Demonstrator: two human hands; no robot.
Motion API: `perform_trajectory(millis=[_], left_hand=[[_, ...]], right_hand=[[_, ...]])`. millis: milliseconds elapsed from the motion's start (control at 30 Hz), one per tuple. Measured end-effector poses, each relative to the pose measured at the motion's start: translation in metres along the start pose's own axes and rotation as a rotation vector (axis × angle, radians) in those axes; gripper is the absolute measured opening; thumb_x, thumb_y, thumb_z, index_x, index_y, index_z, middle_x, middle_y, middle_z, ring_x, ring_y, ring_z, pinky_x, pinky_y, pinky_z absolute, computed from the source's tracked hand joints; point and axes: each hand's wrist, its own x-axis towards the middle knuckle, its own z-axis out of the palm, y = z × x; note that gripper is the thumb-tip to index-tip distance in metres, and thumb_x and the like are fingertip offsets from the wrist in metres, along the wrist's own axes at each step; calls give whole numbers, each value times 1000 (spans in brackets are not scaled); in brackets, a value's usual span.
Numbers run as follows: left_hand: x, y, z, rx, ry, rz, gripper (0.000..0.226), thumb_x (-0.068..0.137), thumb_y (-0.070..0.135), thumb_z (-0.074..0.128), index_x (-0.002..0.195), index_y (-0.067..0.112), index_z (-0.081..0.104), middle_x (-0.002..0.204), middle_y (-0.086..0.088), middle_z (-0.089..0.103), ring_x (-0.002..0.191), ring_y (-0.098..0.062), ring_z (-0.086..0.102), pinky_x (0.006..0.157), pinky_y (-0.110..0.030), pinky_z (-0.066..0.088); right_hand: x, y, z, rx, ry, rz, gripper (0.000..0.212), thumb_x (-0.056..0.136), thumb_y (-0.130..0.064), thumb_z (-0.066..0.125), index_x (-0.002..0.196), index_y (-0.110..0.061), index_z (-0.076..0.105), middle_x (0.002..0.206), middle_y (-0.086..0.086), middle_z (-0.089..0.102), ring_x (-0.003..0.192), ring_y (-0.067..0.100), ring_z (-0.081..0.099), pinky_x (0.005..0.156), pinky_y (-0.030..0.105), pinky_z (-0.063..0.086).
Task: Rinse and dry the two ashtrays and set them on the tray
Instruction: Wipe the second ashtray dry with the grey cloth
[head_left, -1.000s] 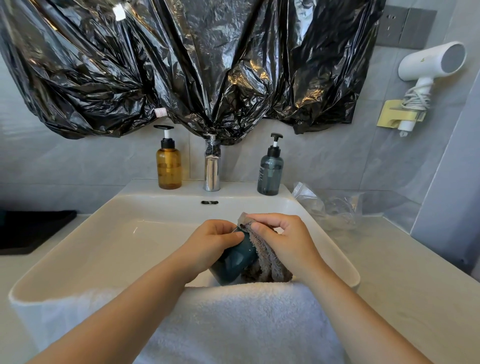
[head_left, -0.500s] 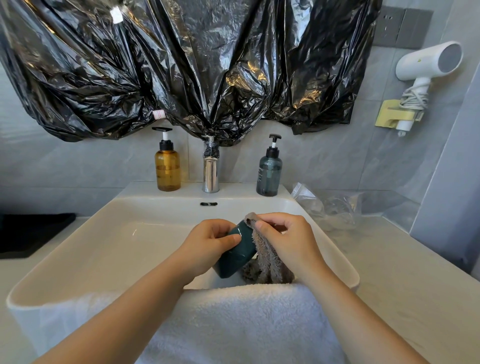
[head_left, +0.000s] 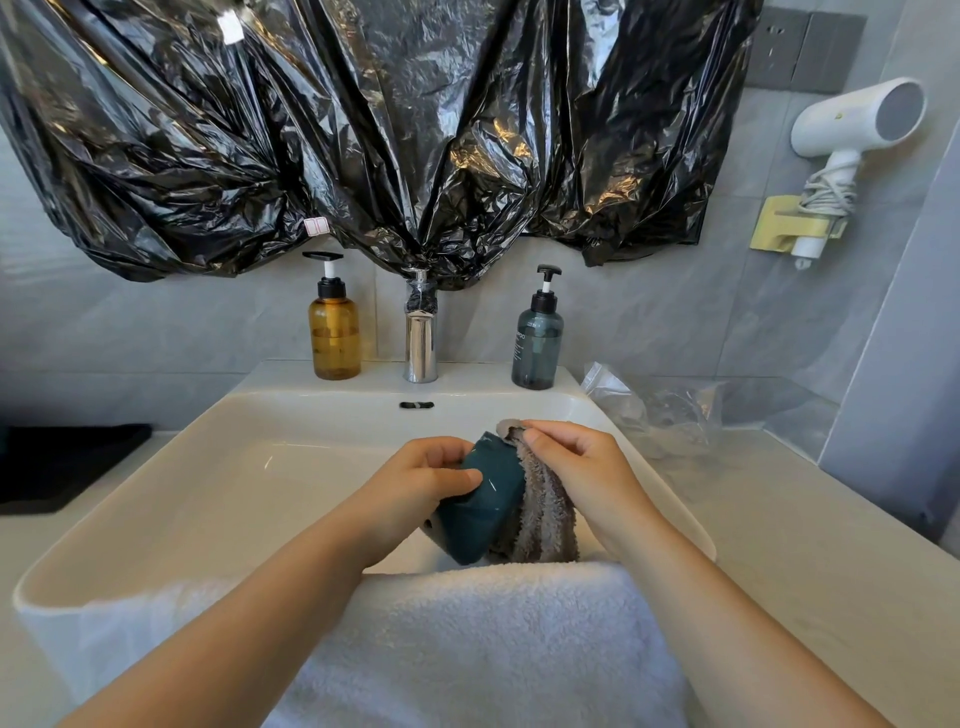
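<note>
Beyond the right hand (head_left: 576, 467), the grey-blue pump bottle (head_left: 536, 345) bears white lettering running up its side; only the ending "POO" can be made out. The small mark on the hair dryer (head_left: 852, 122), up and right of that hand, is illegible.

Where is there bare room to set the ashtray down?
Widest: the bare counter right of the sink, in front of the clear plastic bag. Also the basin's left half. Crowded: amber bottle, faucet and blue-grey bottle line the back ledge, the towel covers the front rim, and left hand with ashtray and right hand with grey cloth fill the basin's right half.
</note>
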Motion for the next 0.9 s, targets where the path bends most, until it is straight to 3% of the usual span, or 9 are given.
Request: perform_trajectory(millis=[167, 267, 333, 533, 733, 900], left_hand=[[4, 0, 0, -42, 57, -78, 18, 94, 15, 53, 86, 8, 68, 86, -15, 70, 81, -27, 63, 82, -35, 47], [4, -1, 0, 26, 104, -87, 31, 95, 28, 55, 90, 1, 69, 90, -24, 70, 78, -26, 62, 79, -36, 47], [3, -1, 0, 46, 107, -72, 29, 95, 24, 55, 93, -2, 68, 94, -27, 69, 76, -25, 61, 75, -33, 46], [0, 1, 0, 38, 116, 17, 19, 98, 10, 47, 93, 7, 65, 76, -5, 66, 67, -15, 57, 60, -23, 42], [0, -1, 0, 53, 55, 42, 19, 98, 11, 48, 95, 10, 67, 84, -5, 70, 74, -14, 61, 64, -20, 45], [-1, -1, 1, 54, 39, 98, 20, 98, 8, 47, 101, 1, 65, 80, -4, 68, 64, -7, 61, 55, -11, 45]], right_hand=[[-2, 0, 3, 19, -58, 24, 17, 90, -23, 66, 104, -25, 75, 112, -4, 72, 111, 18, 64, 103, 45, 48], [-4, -3, 4, 18, -87, 3, 15, 89, -19, 66, 101, -23, 76, 107, -3, 74, 106, 16, 66, 101, 44, 49], [-6, -5, 5, -17, -61, -29, 16, 90, -18, 66, 101, -23, 76, 106, -3, 74, 104, 15, 67, 100, 42, 50], [-8, -5, 0, -106, 134, -87, 22, 93, -19, 62, 112, -16, 73, 111, -4, 72, 106, 13, 64, 100, 37, 49], [-14, -15, 7, -187, -2, -300, 23, 92, -19, 62, 112, -25, 73, 113, -14, 71, 108, -1, 61, 96, 20, 47], [-1, -6, 4, -79, 44, -42, 28, 98, -26, 52, 119, -19, 69, 118, -5, 69, 112, 13, 61, 104, 37, 46]])
